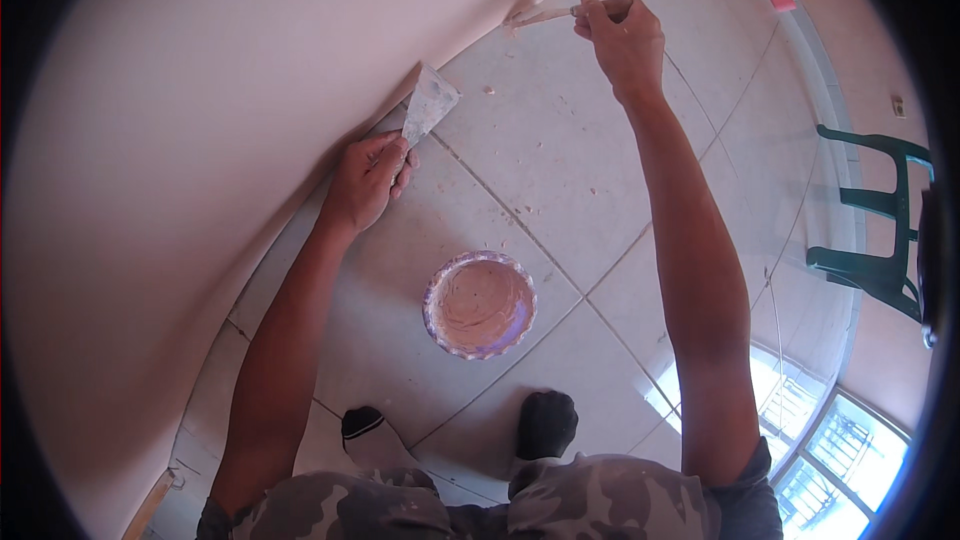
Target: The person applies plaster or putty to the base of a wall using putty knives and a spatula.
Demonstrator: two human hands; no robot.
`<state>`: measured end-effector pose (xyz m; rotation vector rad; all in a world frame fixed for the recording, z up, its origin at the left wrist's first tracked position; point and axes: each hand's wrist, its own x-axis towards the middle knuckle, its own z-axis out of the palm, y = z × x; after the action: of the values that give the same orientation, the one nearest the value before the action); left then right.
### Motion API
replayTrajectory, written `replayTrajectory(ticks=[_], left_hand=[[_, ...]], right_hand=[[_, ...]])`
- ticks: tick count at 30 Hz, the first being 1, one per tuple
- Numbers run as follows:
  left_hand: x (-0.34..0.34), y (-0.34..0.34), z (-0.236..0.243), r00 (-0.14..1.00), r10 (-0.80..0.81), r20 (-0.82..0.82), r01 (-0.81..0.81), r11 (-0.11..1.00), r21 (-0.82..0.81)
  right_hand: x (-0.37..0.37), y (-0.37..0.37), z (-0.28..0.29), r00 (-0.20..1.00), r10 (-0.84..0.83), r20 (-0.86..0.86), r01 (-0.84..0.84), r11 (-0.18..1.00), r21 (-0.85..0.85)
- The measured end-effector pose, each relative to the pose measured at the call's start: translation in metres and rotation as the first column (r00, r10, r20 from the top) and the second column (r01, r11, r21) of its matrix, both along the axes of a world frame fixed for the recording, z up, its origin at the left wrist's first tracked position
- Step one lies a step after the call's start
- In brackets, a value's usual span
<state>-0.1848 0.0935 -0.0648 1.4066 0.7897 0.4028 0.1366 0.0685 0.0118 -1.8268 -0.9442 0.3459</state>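
Hands grip two putty knives; one bowl.

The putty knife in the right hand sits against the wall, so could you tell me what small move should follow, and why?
Probably a short stroke along the wall: the right hand presses its putty knife to the surface, while the left hand holds a loaded scraper ready nearby.

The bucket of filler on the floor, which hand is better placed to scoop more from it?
Probably the left. The left hand holds its putty knife low by the wall, nearer the bucket. The right hand is stretched far out, pressing its own knife against the wall.
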Motion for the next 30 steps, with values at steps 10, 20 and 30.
replayTrajectory(ticks=[10,20,30], left_hand=[[0.001,-0.002,0.005,1.0,0.019,0.009,-0.019,1.0,-0.005],[0.002,-0.002,0.001,1.0,0.013,0.02,-0.013,1.0,-0.008],[0.003,-0.001,0.002,1.0,0.021,0.011,-0.021,0.999,-0.036]], right_hand=[[0.007,0.033,0.004,0.96,0.09,0.264,-0.063,0.992,-0.11],[0.003,0.052,-0.003,0.854,-0.034,0.519,0.017,0.999,0.038],[-0.001,-0.005,0.008,0.982,-0.052,0.182,0.036,0.995,0.094]])
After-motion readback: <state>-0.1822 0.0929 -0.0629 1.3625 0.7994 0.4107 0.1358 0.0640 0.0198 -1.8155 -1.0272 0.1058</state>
